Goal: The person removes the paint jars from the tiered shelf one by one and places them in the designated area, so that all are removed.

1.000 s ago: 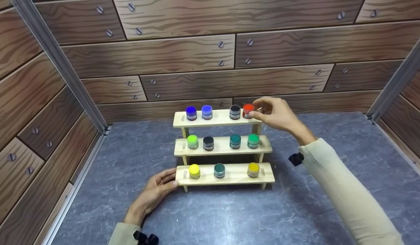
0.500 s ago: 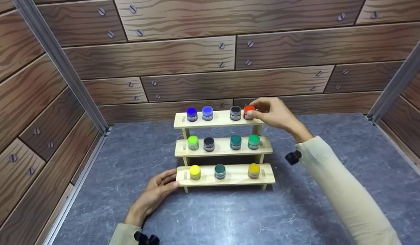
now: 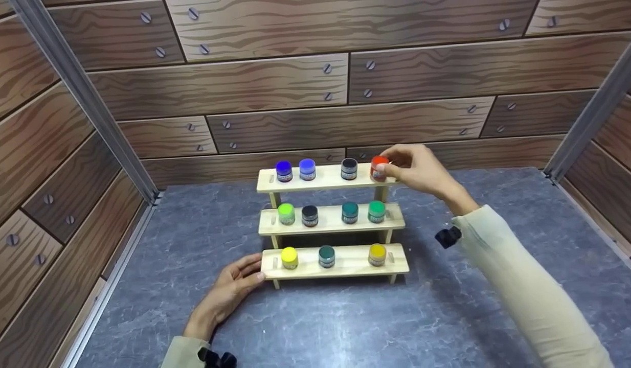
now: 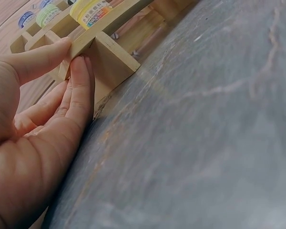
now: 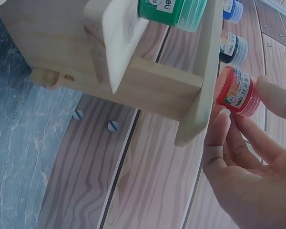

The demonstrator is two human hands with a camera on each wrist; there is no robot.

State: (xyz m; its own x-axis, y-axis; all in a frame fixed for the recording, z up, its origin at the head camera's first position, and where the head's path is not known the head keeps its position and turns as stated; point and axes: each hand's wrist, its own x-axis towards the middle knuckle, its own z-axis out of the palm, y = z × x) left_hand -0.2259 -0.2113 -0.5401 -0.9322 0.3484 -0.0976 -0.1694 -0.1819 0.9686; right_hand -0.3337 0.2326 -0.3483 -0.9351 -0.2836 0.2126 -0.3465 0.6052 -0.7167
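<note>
A three-tier pale wooden stand (image 3: 315, 268) bears several small paint jars. My right hand (image 3: 423, 171) pinches a red paint jar (image 3: 379, 168) between thumb and fingers at the right end of the top tier. In the right wrist view, the red jar (image 5: 237, 91) is upright relative to the shelf; whether its base touches the wood I cannot tell. At the left end of the bottom tier, my left hand (image 3: 228, 289) holds the board's corner. The left wrist view has the thumb (image 4: 47, 57) on the board's edge and the other fingers beneath, by the leg.
Dark blue (image 3: 284, 171), violet (image 3: 307, 169) and black (image 3: 349, 169) jars share the top tier. Light green (image 3: 286, 214), dark and green jars stand on the middle one. Yellow (image 3: 289, 258), dark green (image 3: 327, 256) and ochre (image 3: 377, 255) jars occupy the bottom. Wood-patterned walls (image 3: 274, 82) enclose the grey surface (image 3: 203, 214).
The red jar in my right hand has shifted slightly right, widening its gap from the black jar. My left hand stays on the stand's corner. The head view has shifted slightly.
</note>
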